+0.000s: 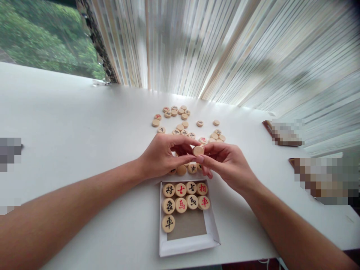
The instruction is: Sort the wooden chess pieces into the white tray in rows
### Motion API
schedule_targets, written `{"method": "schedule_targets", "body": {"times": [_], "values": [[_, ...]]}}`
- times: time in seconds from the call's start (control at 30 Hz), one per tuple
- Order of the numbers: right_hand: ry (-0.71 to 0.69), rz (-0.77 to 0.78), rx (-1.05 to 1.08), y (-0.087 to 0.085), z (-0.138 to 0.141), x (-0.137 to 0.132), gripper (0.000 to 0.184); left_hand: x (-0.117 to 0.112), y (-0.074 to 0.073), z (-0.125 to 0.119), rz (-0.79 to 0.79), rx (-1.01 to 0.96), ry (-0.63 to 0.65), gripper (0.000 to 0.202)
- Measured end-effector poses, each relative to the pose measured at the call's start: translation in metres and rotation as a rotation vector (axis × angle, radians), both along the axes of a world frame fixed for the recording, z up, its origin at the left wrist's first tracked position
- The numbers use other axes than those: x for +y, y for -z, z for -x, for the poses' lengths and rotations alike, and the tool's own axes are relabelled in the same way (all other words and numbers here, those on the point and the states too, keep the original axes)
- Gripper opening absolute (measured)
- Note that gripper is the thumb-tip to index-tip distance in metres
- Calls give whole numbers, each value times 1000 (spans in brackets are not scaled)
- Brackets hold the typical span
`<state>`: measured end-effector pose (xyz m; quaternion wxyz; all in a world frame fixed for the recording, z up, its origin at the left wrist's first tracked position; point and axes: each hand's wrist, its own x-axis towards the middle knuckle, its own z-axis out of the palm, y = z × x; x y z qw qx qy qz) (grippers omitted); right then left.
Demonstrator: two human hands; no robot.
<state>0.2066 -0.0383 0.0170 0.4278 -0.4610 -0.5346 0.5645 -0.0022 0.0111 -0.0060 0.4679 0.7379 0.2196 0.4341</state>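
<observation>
Rows of marked discs [180, 190], nine in all, fill the far part of the shallow white box [188, 245] lying nearest me on the bench [70, 123]. Just beyond its far edge I see my left hand [161, 155] and right hand [227, 163] meet, the fingertips of both pinched narrow on one plain disc [198, 150]. Farther off, scattered pieces [182, 120] lie loose, and a striped curtain [225, 48] hangs behind.

The wooden disc [198, 150] is round, pale and flat, with a plain unmarked face showing. It is held in the air just beyond the far rim of the white box [188, 245], pinched at its edge between the fingertips of the left hand [161, 157] and the right hand [227, 165].
</observation>
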Motion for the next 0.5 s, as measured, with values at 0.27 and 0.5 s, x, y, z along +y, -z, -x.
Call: {"method": "schedule_targets", "body": {"times": [0.27,0.5], "values": [[48,-19,-46,0,5,-2,39,-2,-3,-1,-143,20,-39,27],[62,-66,-96,0,5,-2,35,-3,-2,-1,-264,74,-68,22]]}}
